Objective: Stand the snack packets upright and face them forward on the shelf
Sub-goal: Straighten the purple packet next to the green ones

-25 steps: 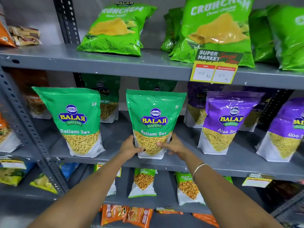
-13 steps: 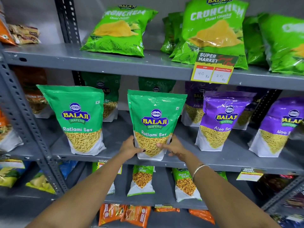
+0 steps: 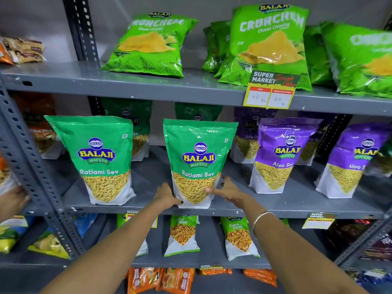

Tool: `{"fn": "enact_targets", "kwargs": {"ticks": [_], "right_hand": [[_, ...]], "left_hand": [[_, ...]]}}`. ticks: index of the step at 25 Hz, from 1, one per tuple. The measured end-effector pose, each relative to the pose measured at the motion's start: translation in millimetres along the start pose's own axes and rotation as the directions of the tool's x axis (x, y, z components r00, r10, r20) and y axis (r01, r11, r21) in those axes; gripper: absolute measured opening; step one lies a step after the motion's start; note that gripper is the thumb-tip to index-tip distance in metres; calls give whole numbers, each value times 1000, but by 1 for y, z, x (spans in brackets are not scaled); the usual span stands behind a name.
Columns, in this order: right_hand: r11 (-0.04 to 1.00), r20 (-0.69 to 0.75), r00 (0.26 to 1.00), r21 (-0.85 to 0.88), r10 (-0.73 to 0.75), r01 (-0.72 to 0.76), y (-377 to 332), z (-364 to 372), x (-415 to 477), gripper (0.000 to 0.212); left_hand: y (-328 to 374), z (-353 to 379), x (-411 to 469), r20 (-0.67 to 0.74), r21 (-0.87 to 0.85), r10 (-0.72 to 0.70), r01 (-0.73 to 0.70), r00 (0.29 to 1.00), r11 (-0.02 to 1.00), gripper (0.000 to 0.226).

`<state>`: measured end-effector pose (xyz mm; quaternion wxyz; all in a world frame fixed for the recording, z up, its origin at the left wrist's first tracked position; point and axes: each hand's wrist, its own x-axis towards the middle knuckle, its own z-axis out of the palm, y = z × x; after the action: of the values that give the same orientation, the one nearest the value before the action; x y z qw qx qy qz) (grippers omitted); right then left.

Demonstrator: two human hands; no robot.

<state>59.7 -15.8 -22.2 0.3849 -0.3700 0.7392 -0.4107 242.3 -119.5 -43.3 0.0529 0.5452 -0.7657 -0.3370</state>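
Fingers of my left hand (image 3: 167, 196) and right hand (image 3: 228, 188) press the lower sides of the upright, forward-facing Ratlami Sev packet (image 3: 198, 162) on the middle shelf (image 3: 275, 205).

Both bare forearms reach forward and up from the bottom of the view, converging toward the middle. The left hand (image 3: 167, 196) is turned palm inward, its thumb lying low along the front and its fingers wrapped out of sight behind what it grips; a dark-painted nail shows at the thumb tip. The right hand (image 3: 228, 190) mirrors it from the other side, fingers spread and curved, thumb pointing left across the front, fingertips dark-painted too. A reddish-brown pattern marks the back of the right wrist, and a thin silver metal bangle (image 3: 262, 217) circles the right forearm just below it
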Motion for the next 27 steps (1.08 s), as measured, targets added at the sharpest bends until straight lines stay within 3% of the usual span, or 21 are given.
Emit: {"fn": "enact_targets", "kwargs": {"ticks": [3, 5, 6, 9, 11, 13, 15, 16, 17, 19, 21, 27], "right_hand": [[980, -59, 990, -146, 125, -132, 12, -29, -2, 95], [933, -50, 968, -261, 245, -250, 20, -58, -8, 56], [910, -30, 952, -286, 304, -300, 23, -75, -13, 36], [855, -42, 928, -374, 371, -359, 39, -134, -21, 32], [839, -81, 954, -457, 290, -294, 54, -171, -18, 24], [863, -109, 984, -473, 141, -176, 72, -205, -4, 51], [964, -153, 988, -256, 30, -69, 90, -233, 15, 74], [992, -166, 986, -126, -18, -3, 96, -241, 27, 79], [999, -159, 986, -13, -52, 51, 100, -248, 39, 78], [980, -50, 990, 146, -129, 135, 105, -257, 53, 57], [953, 32, 975, 222, -218, 206, 107, -257, 58, 46], [938, 57, 960, 236, -275, 255, 111, -251, 41, 43]], "left_hand": [[16, -4, -16, 295, 220, -155, 91, 943, 971, 39], [40, 4, -22, 417, 271, -175, 62, 892, 961, 29], [55, 10, -24, 453, 250, -152, 38, 879, 967, 31], [111, 42, -23, 530, 73, 20, -69, 848, 995, 27], [145, 73, -14, 427, -66, 169, -156, 888, 986, 20], [174, 106, 0, 242, -200, 226, -180, 943, 963, 47], [202, 134, 13, 87, -278, 208, -177, 974, 944, 78], [210, 145, 19, 40, -315, 198, -176, 979, 933, 83], [218, 153, 25, 7, -367, 189, -173, 982, 914, 80], [230, 166, 31, -43, -510, 178, -175, 983, 842, 64], [237, 174, 31, -92, -600, 135, -163, 987, 783, 60], [235, 180, 14, -160, -582, 74, -155, 984, 798, 63]]}}
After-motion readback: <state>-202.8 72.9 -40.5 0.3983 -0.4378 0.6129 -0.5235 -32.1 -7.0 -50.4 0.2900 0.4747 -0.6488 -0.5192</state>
